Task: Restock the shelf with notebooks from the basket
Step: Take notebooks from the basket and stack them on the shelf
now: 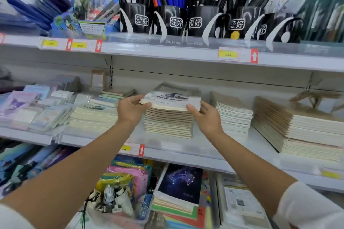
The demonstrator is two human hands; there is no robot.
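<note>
two hands are reaching to the middle shelf. the left hand is pinching the near left corner of a pale notebook with a dark ink drawing on its cover, with the fingers on top and the thumb at the edge below. the right hand is sitting at the near right corner, its thumb touching the page edge and its other fingers lying fairly straight alongside. it seems to be touching rather than gripping, though blur is softening the view. the notebook is lying on top of a stack of cream-edged notebooks, with its left corner overhanging that stack. a lower stack is sitting just left, and another stack just right. black pen cups are lining the shelf above.
</note>
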